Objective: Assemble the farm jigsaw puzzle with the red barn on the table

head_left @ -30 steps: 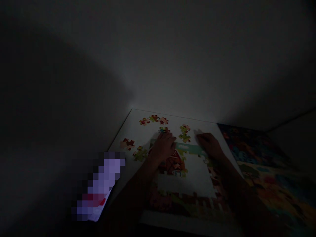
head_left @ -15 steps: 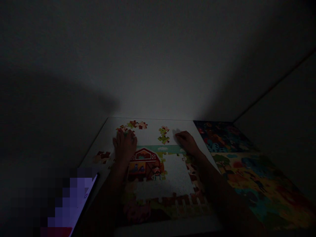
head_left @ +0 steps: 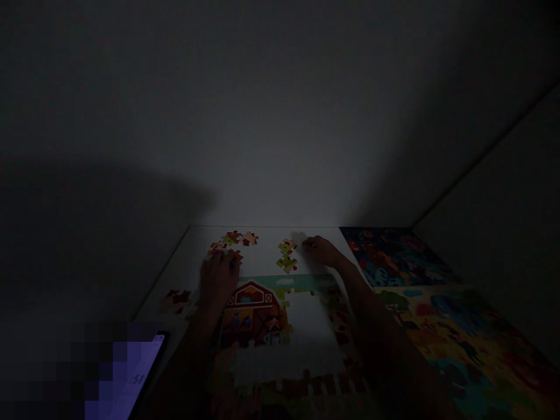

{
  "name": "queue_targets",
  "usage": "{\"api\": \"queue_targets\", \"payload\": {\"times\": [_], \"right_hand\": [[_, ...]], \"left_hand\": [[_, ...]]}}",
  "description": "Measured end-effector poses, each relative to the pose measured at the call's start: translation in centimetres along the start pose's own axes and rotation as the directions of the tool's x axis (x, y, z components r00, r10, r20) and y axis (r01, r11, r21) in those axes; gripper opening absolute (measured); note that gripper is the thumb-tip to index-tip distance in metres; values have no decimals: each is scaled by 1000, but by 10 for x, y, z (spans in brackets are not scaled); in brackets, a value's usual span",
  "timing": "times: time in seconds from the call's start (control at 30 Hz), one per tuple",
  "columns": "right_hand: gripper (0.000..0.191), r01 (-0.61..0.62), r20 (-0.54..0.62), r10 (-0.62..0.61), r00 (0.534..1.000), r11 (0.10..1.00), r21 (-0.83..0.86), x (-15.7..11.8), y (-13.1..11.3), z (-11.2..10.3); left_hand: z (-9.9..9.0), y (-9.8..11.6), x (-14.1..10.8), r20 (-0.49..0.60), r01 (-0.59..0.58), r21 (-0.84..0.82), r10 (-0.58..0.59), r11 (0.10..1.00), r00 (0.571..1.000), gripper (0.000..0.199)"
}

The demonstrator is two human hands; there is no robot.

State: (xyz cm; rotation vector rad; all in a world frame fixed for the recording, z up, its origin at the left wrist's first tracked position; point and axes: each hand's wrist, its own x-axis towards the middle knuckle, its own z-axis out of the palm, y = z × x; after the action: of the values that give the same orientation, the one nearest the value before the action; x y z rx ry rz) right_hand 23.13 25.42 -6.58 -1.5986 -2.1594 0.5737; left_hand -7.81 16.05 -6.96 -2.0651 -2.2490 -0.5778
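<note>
A partly assembled jigsaw puzzle (head_left: 251,294) with a red barn lies before me, a pale gap in its middle and right. Beyond its top edge, my left hand (head_left: 219,277) is down among loose pieces, fingers curled. A reddish puzzle piece (head_left: 237,255) shows at its fingertips and thumb. My right hand (head_left: 322,251) is closed in a pinch above the puzzle's upper right; what it holds, if anything, is too dark to make out. Just left of it lie green puzzle pieces (head_left: 287,262), apart from the fingers.
More loose pieces (head_left: 249,238) lie toward the wall, and brown-and-white pieces (head_left: 177,299) lie at the left. A lit phone-like screen (head_left: 140,373) is at the lower left. Two colourful pictures (head_left: 398,251) cover the right side. A wall (head_left: 271,146) rises behind; the light is dim.
The view has tilted up, so everything sits lower. My right hand has moved left, closer to the green pieces. My left hand's fingers have drawn together over the loose pieces.
</note>
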Motion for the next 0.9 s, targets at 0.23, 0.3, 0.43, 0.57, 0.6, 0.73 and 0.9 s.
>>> {"api": "queue_targets", "payload": {"times": [0.23, 0.3, 0.43, 0.57, 0.6, 0.73, 0.9], "right_hand": [[36, 7, -182, -2, 983, 1000, 24, 24, -19, 37], [38, 36, -217, -27, 976, 999, 39, 22, -18, 43], [40, 47, -225, -47, 973, 999, -8, 20, -13, 47], [35, 41, -231, -59, 971, 996, -82, 21, -11, 48], [35, 38, -232, -57, 971, 996, -83, 22, -11, 48], [37, 37, -232, -50, 972, 998, -58, 22, -10, 49], [39, 51, -225, -53, 973, 999, -17, 23, -10, 46]], "left_hand": [[3, 9, -2, -5, -146, -140, 147, 979, 989, 28], [4, 16, -6, 1, -191, -185, 194, 964, 981, 29], [6, 30, -14, 53, -342, -291, 372, 893, 927, 34], [2, 38, -17, 100, -389, -341, 444, 856, 890, 40], [1, 39, -18, 99, -388, -343, 443, 856, 891, 38], [-5, 42, -20, 114, -373, -344, 433, 862, 894, 35], [-5, 46, -25, 140, -430, -351, 501, 832, 854, 28]]}}
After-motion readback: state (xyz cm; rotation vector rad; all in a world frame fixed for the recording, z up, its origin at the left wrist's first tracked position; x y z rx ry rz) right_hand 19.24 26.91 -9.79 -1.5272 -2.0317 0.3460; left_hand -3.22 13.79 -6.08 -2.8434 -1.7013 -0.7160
